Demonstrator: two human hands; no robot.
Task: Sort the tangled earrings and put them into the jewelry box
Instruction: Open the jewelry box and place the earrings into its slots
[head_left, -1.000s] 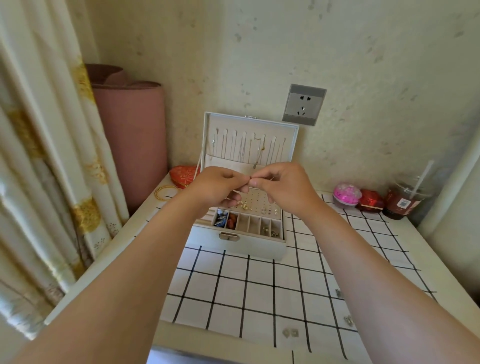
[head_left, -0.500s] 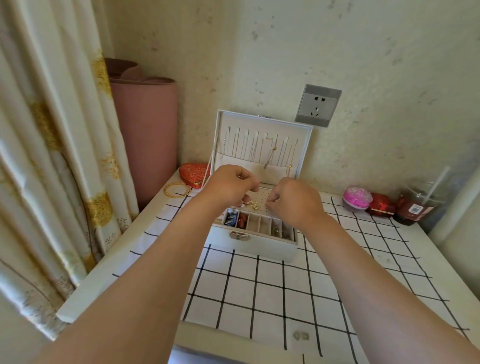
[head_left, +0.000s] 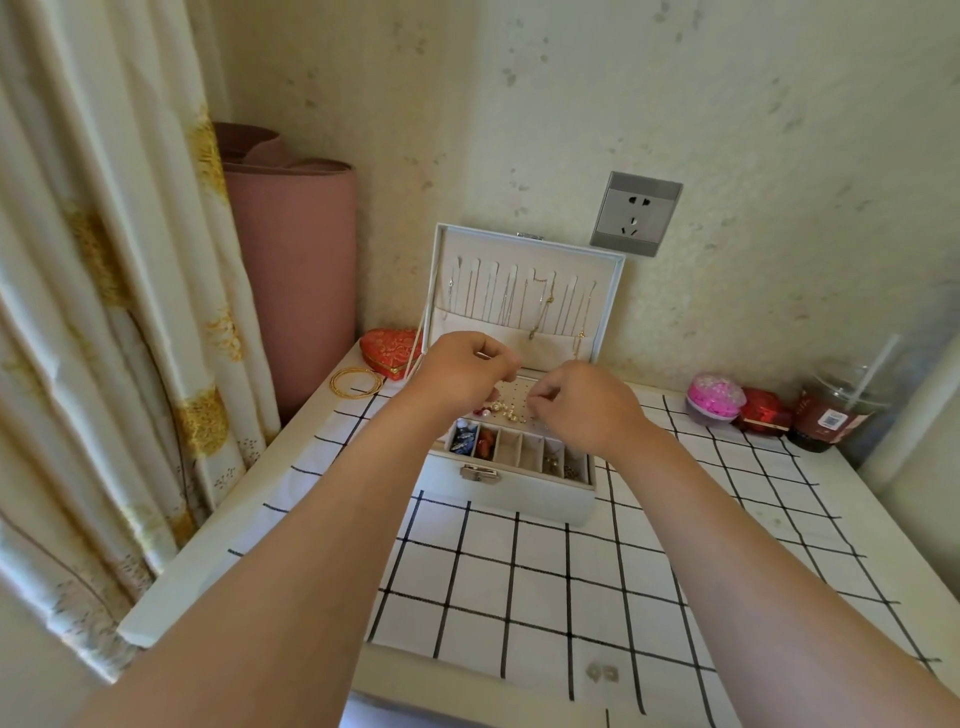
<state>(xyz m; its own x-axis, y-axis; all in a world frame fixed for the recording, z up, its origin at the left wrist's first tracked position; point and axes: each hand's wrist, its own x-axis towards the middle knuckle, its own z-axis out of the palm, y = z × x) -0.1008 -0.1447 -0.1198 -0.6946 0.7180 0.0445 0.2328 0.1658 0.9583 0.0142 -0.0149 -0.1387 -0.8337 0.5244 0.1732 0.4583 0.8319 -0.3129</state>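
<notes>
Left hand (head_left: 465, 371) and right hand (head_left: 582, 404), fingers curled, above earrings (head_left: 503, 410) in the open jewelry box (head_left: 519, 493); whether either held anything could not be told

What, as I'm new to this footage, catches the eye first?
At centre, the left hand and right hand hover with fingers curled above the open white jewelry box. Thin chains hang in its raised lid. Small earrings dot the perforated panel between the hands.
</notes>
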